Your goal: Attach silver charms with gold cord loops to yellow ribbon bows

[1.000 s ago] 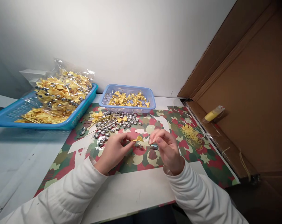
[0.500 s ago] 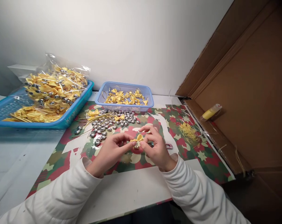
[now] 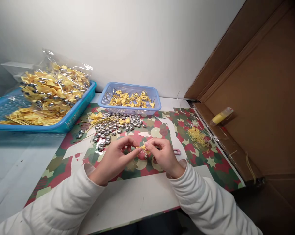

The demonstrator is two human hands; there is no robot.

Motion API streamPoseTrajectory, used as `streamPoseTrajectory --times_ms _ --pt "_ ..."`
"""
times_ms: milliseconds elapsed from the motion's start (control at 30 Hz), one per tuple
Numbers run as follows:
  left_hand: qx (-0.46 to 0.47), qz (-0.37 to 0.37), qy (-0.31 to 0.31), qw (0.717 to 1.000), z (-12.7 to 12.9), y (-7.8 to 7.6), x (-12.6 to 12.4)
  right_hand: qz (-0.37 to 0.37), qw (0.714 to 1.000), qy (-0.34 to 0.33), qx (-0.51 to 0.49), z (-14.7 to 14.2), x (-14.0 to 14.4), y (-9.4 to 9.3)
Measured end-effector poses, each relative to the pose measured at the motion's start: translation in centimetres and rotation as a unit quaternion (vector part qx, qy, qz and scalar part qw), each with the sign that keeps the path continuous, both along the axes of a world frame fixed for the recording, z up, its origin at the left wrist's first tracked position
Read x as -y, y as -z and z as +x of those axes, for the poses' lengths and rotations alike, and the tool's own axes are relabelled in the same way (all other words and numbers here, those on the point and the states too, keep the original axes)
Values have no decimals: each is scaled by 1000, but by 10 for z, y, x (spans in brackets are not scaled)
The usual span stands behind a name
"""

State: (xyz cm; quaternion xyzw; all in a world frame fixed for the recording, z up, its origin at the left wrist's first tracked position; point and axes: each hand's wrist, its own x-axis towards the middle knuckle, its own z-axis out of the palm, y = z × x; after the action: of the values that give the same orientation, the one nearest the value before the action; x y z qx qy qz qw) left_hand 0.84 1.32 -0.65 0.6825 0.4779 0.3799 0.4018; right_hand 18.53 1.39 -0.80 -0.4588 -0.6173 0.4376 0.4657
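Observation:
Between my two hands is a small yellow ribbon bow [image 3: 142, 147], mostly covered by fingers. My left hand [image 3: 120, 153] pinches its left side with thumb and forefinger. From the other side my right hand [image 3: 162, 153] grips it with thumb and fingers closed together. A silver bell [image 3: 145, 156] hangs just under the bow; how it is joined on is hidden. Beyond my hands lies a spread of silver bells [image 3: 108, 130], with a loose yellow bow [image 3: 124, 121] on top of them and gold cords [image 3: 100, 123] beside it.
A blue basket [image 3: 102, 101] of yellow bows stands at the back. To the left, a larger blue tray [image 3: 79, 111] carries a clear bag [image 3: 56, 85] of bows with bells. Yellow thread clippings [image 3: 197, 137] and a pink-handled tool [image 3: 177, 152] lie right. A tube of yellow thread [image 3: 222, 116] rests against cardboard.
My right fingers have closed down over the bow's right loop, covering more of it. The bell beneath has shifted slightly right. The view has tilted a little.

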Motion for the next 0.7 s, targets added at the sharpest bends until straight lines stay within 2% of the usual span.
streamPoseTrajectory --times_ms 267,533,700 --pt "41 -1 -7 999 2 1 2 88 994 55 26 -3 3 -1" --pt "188 -123 -25 974 7 -2 3 107 994 32 18 -3 3 0" --pt "207 -127 -42 969 7 -2 3 66 998 0 -11 -2 5 0"
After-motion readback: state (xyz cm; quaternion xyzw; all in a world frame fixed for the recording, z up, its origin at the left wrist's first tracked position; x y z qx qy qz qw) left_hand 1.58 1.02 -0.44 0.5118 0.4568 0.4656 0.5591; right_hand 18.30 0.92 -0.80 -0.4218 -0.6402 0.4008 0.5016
